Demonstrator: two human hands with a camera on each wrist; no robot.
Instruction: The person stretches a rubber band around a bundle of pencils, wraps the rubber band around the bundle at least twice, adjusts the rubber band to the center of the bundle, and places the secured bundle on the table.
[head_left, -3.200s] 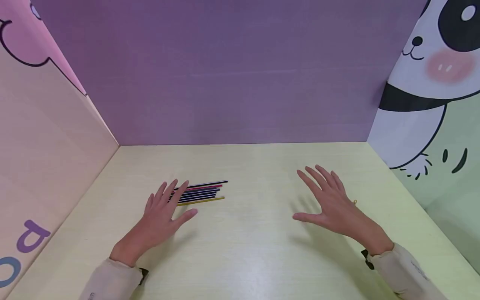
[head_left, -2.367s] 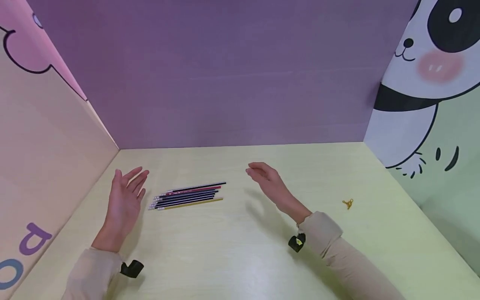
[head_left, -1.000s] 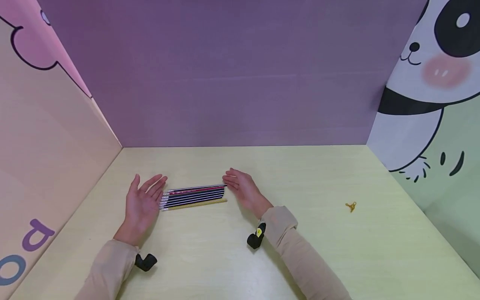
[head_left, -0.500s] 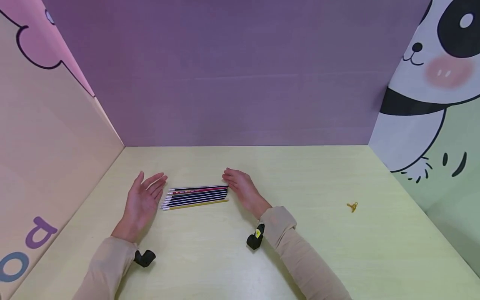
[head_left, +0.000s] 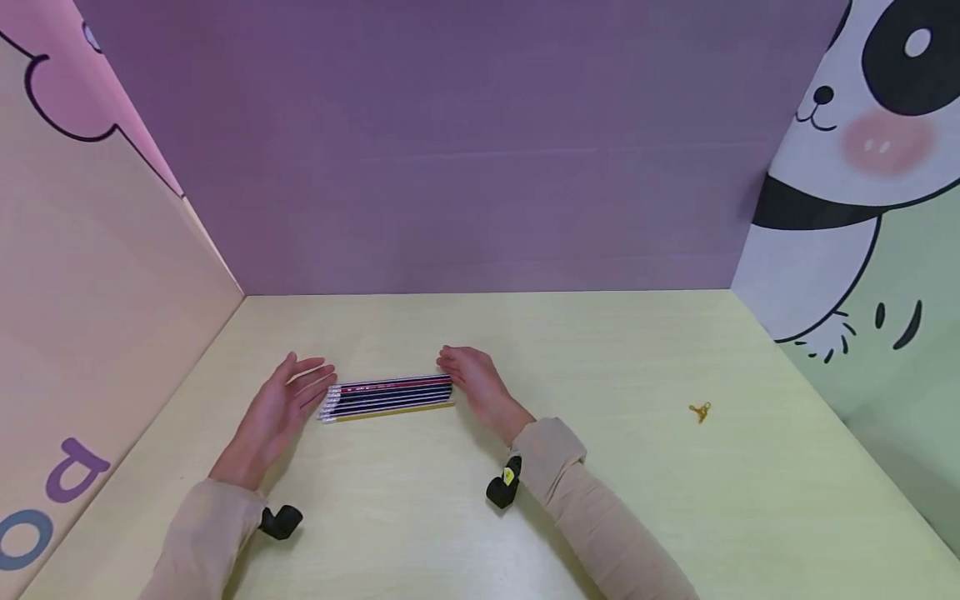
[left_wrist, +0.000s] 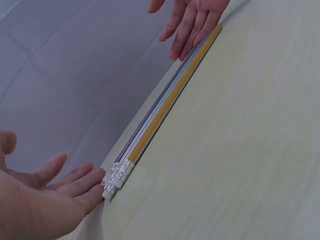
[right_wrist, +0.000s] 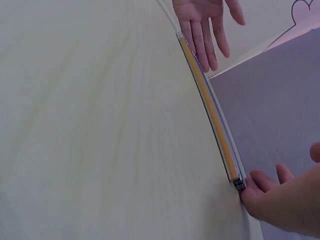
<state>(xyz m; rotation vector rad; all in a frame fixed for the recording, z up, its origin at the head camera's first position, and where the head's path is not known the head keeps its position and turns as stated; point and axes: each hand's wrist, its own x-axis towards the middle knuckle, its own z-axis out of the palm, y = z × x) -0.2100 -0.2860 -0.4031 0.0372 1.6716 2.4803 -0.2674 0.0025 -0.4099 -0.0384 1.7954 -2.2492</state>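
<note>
Several pencils [head_left: 393,397] lie side by side in a flat row on the table, dark striped ones with a red one among them and a yellow pencil [left_wrist: 167,102] along the near side. Their silver-banded eraser ends [left_wrist: 117,176] point left. My left hand [head_left: 281,410] is at those ends, palm turned inward, fingers extended and fingertips right against the erasers. At the opposite ends, my right hand [head_left: 482,385] has its fingers extended along the dark tips [right_wrist: 239,184]. Neither hand curls round a pencil.
A small twisted yellow item [head_left: 701,412] lies on the table [head_left: 420,517] to the right. A purple panel [head_left: 480,150] closes off the back, with printed panels at left and right. Black camera mounts sit at both wrists.
My right hand has come left from the table's right side to the pencils' right ends. My left hand has turned and moved to the eraser ends. The pencils' right ends now line up more evenly.
</note>
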